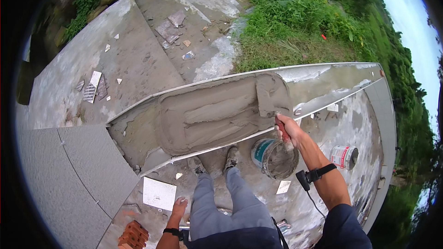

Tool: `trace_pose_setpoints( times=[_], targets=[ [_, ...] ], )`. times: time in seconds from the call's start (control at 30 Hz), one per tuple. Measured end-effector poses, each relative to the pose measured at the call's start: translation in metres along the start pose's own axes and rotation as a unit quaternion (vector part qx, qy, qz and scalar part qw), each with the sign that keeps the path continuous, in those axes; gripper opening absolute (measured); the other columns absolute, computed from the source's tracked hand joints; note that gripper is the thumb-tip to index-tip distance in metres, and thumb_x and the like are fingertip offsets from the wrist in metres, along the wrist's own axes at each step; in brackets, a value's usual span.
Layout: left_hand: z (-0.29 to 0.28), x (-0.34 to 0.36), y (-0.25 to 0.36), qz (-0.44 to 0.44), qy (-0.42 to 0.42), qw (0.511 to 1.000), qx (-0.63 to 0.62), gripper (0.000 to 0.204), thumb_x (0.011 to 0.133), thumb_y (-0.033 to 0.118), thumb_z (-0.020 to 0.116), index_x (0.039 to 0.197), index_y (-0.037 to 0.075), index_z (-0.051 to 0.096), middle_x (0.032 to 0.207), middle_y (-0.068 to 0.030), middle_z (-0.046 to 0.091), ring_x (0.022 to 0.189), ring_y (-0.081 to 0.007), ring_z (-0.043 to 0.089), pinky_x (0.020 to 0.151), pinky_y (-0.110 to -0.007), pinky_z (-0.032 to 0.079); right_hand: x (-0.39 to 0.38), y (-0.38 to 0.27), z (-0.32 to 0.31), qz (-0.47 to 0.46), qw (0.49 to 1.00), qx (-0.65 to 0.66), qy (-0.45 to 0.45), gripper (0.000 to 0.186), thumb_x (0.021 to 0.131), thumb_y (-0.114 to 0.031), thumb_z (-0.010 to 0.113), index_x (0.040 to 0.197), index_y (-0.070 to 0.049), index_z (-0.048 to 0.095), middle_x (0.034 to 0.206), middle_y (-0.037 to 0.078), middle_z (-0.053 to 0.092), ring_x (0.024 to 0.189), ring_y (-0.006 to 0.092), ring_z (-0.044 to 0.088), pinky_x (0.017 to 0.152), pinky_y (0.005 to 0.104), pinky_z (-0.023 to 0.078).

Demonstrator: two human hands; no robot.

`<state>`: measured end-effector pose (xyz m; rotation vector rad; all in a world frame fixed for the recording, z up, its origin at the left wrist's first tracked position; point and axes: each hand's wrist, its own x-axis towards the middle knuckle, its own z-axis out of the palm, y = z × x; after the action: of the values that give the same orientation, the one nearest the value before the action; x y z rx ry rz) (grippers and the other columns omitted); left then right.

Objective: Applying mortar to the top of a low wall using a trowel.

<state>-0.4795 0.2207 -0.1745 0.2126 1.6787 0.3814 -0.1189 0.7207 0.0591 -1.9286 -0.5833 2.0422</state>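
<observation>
My right hand [288, 128] is closed round the red handle [282, 129] of a plastering trowel. Its flat rectangular blade [270, 97], coated in grey mortar, lies at the right end of a spread mortar layer [207, 115]. That layer has rounded corners and smeared ridges, and covers the middle of a long wall top [134, 131]. Below my right hand stands a bucket [263, 154] with a teal and white label, holding wet mortar. Down beside my left leg hangs my left hand [180, 206], its fingers loosely apart with nothing visible in them.
Bare wall top [323, 83] continues to the right. Tiled surface [69, 170] adjoins at the left. A smaller white and red bucket [344, 157] stands at right. On the ground lie a white tile [159, 193] and orange bricks [134, 235]. Beyond the wall are steps [198, 2] and broken tiles [94, 83].
</observation>
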Motion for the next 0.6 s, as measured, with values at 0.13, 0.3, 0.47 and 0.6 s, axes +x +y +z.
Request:
trace_pose_setpoints(
  times=[0.13, 0.3, 0.47, 0.6],
  targets=[
    [0.017, -0.001, 0.019, 0.002, -0.004, 1.0, 0.019, 0.043, 0.089, 0.026, 0.064, 0.125, 0.003, 0.056, 0.091, -0.0095, 0.066, 0.08, -0.0155, 0.06, 0.072, -0.03, 0.048, -0.024, 0.034, 0.041, 0.029, 0.967, -0.19, -0.17, 0.034, 0.099, -0.041, 0.049, 0.099, -0.007, 0.048, 0.067, 0.0, 0.048, 0.047, 0.0085, 0.045, 0.039, 0.0246, 0.036],
    [0.04, -0.01, 0.058, -0.008, 0.014, 0.999, -0.032, 0.044, 0.089, 0.025, 0.064, 0.126, 0.003, 0.056, 0.089, -0.0072, 0.065, 0.078, -0.0138, 0.059, 0.07, -0.028, 0.048, -0.007, 0.035, 0.006, -0.3, 0.668, -0.679, -0.045, 0.036, 0.095, -0.036, 0.052, 0.101, -0.001, 0.048, 0.083, 0.022, 0.066, 0.074, 0.0397, 0.065, 0.068, 0.0483, 0.051],
    [0.064, -0.007, 0.069, -0.005, 0.018, 1.0, -0.017, 0.046, 0.089, 0.024, 0.062, 0.129, 0.004, 0.053, 0.095, -0.0073, 0.065, 0.082, -0.015, 0.06, 0.071, -0.029, 0.048, -0.007, -0.039, -0.098, -0.249, 0.585, -0.763, 0.118, 0.035, 0.093, -0.033, 0.053, 0.101, 0.001, 0.047, 0.08, 0.024, 0.066, 0.08, 0.0432, 0.065, 0.071, 0.0517, 0.05],
    [0.087, -0.006, 0.057, -0.014, 0.039, 0.999, -0.026, 0.046, 0.09, 0.023, 0.063, 0.127, -0.002, 0.054, 0.086, -0.0067, 0.064, 0.075, -0.012, 0.056, 0.068, -0.027, 0.046, 0.018, -0.068, -0.149, -0.292, 0.568, -0.751, 0.167, 0.034, 0.095, -0.034, 0.051, 0.097, 0.0, 0.048, 0.072, 0.02, 0.065, 0.069, 0.0377, 0.066, 0.061, 0.0478, 0.051]
  ],
)
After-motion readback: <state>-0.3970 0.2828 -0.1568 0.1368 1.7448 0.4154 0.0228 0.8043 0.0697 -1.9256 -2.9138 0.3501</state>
